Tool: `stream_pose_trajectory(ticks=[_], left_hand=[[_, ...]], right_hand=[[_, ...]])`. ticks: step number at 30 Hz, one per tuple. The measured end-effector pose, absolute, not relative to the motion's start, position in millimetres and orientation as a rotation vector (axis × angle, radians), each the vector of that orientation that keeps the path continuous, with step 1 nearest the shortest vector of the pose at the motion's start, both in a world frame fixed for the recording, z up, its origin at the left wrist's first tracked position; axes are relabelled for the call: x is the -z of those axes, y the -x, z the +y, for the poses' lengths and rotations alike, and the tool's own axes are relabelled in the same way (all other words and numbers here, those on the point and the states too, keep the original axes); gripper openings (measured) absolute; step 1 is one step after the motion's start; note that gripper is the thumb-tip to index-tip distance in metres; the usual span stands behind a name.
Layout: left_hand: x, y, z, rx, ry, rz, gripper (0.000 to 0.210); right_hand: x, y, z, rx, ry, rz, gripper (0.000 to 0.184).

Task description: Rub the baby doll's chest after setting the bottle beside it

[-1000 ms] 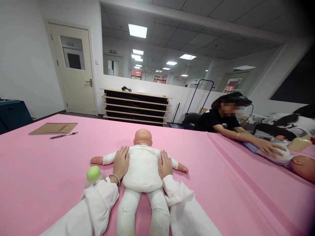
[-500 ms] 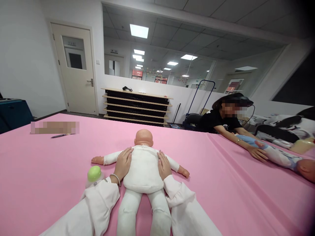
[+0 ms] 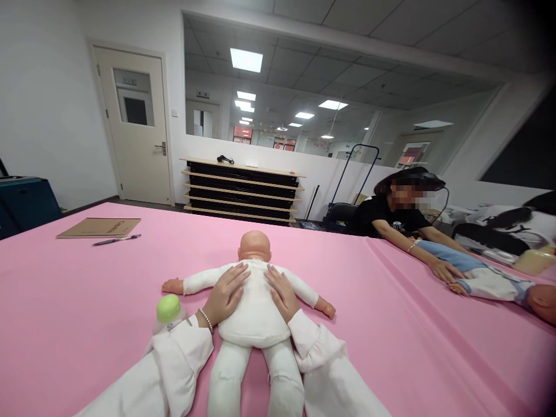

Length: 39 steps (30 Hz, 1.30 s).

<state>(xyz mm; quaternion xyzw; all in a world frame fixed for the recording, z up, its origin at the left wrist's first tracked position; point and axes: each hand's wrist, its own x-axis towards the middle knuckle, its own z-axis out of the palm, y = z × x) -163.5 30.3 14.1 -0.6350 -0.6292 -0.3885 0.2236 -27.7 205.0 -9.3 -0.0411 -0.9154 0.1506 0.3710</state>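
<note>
you are laying both hands flat on the back of a baby doll (image 3: 254,295) that is lying face down in the lower middle of the frame, its bald head pointing toward the far side of the pink table (image 3: 87,301) and its legs running down to the bottom edge. your left hand (image 3: 226,294) is resting open, palm down, on the left half of the doll's white-suited back, fingers spread and angling toward the spine; a beaded bracelet is sitting at that wrist. your right hand (image 3: 281,295) is likewise open and pressing flat on the right half of the back, its fingertips lying close to those of the left hand near the doll's shoulders. neither hand is gripping anything. the doll's arms are stretching out to either side on the cloth.

just left of your left sleeve, a bottle with a green cap (image 3: 168,308) is standing on the table, partly hidden by the cuff. in the upper left of the frame a brown notebook (image 3: 99,227) is lying flat with a pen (image 3: 116,240) just beside it.

at the right of the frame another person (image 3: 391,211) in a black shirt is leaning over the table, one hand touching a second doll (image 3: 486,281) dressed in light blue and white. behind the table, a low black shelving unit (image 3: 241,190) is standing against the white wall, with a door (image 3: 136,124) to its left.
</note>
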Motion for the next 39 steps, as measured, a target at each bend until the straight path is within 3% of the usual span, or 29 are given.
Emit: stream_pose_trajectory(ticks=[8,16,25,33,39], left_hand=[[-18,161,34,0.939,1.892,-2.070,0.040],[-15,162,35,1.016,1.740,-2.197,0.039],[1,181,44,1.231,1.062,-2.171,0.045],[-12,164,32,1.127,1.622,-1.769,0.045],[-23,160,30,0.752,2.030,-1.899,0.042]], right_hand=[[14,31,206,-0.477,0.040,-2.526,0.050],[13,29,206,-0.461,0.415,-2.498,0.049],[20,29,213,-0.308,0.950,-2.104,0.054],[15,25,207,-0.333,0.043,-2.176,0.049],[3,20,203,-0.371,-0.078,-2.564,0.048]])
